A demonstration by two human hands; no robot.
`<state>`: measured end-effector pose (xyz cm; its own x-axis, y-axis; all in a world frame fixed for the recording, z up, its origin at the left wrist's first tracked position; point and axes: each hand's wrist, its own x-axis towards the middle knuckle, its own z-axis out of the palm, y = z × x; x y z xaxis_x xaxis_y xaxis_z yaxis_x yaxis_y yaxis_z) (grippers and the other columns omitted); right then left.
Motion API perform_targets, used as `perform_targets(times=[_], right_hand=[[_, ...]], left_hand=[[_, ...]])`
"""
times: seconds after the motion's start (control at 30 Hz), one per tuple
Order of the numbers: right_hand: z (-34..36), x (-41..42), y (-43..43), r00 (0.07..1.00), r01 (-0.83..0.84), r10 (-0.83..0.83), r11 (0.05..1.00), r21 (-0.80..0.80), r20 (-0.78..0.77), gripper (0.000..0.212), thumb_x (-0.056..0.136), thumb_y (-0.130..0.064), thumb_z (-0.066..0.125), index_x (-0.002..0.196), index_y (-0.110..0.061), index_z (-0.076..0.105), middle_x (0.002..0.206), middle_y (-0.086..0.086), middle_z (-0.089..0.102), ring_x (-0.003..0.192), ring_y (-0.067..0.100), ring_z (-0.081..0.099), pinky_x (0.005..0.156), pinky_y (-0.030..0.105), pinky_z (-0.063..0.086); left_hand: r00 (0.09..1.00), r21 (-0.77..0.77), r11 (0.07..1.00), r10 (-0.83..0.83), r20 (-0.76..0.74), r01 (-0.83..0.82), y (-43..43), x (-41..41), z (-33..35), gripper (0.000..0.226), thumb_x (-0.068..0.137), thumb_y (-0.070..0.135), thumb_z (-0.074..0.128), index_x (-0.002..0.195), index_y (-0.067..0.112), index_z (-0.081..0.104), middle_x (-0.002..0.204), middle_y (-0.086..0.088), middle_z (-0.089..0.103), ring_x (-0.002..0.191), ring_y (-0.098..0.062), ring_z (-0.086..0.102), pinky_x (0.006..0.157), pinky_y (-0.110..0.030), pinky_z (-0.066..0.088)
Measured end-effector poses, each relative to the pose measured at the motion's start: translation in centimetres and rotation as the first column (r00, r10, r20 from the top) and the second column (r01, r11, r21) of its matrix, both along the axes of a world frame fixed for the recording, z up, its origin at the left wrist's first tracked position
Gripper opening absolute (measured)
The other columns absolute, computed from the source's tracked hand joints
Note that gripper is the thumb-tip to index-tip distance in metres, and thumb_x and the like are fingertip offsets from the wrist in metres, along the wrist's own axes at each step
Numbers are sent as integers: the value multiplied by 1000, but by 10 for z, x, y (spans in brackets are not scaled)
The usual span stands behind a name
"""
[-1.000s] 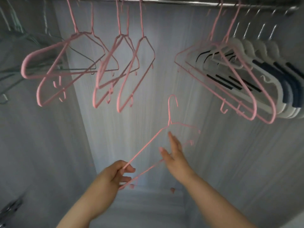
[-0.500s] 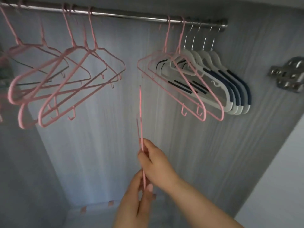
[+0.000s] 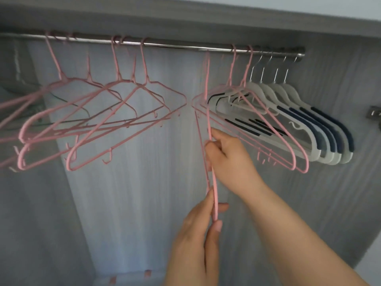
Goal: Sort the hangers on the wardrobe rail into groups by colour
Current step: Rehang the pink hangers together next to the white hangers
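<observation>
Pink wire runs almost straight up the middle of my view: the hanger (image 3: 206, 79) I am holding is turned edge-on, so it reads as a thin line. Its hook reaches up to just below the rail (image 3: 185, 47), in the gap between the two hanging groups. The blur there keeps me from telling whether the hook is over the rail.

My right hand (image 3: 228, 159) grips the hanger partway down, fingers curled round the wire. My left hand (image 3: 193, 234) is lower and pinches the hanger's bottom end between thumb and fingers.

Along the rail's left stretch hangs a loose bunch of pink hangers (image 3: 123, 106), tilted and overlapping, their hooks spread out rather than packed. Some run out of view at the left edge.

Towards the rail's right end two more pink hangers (image 3: 268, 124) hang close together. They sit just beside, and in front of, four white hangers (image 3: 317, 155) with dark blue strips on shoulders and bars. The white ones have metal hooks and are packed tightly against the rail's right end.

My right hand is near the lower bars of the two pink hangers; I cannot tell whether it touches them.

A metal hinge (image 3: 374, 115) shows on the wardrobe's right wall.
</observation>
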<state>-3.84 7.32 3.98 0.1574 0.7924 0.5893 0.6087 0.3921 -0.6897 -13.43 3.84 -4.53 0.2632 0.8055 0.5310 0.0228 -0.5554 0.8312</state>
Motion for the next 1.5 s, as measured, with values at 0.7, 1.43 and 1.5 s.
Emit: perform_targets(times=[0.7, 1.43, 1.5], right_hand=[[29, 20, 74, 993, 44, -51, 996, -74, -107, 19, 91, -12, 41, 86, -16, 59, 50, -6, 44, 42, 4, 44, 55, 23, 41], [16, -70, -45, 932, -246, 231, 969, 19, 280, 52, 91, -20, 45, 140, -18, 28, 147, -4, 29, 132, 6, 29, 108, 12, 21], [16, -78, -27, 953, -233, 238, 971, -47, 186, 53, 91, -22, 46, 141, -17, 27, 147, 1, 30, 133, 12, 34, 112, 26, 27]], left_hand=[[994, 217, 971, 105, -24, -97, 61, 13, 14, 42, 91, 8, 48, 130, 24, 45, 100, 7, 71, 97, 11, 53, 78, 7, 32], [664, 262, 708, 706, -247, -656, 35, -102, 71, 59, 87, 16, 55, 139, 12, 27, 138, -13, 45, 125, -28, 43, 98, -31, 34], [682, 239, 742, 670, -294, -626, 42, -103, 64, 52, 87, 9, 52, 136, 13, 32, 133, -12, 51, 121, -30, 48, 94, -36, 40]])
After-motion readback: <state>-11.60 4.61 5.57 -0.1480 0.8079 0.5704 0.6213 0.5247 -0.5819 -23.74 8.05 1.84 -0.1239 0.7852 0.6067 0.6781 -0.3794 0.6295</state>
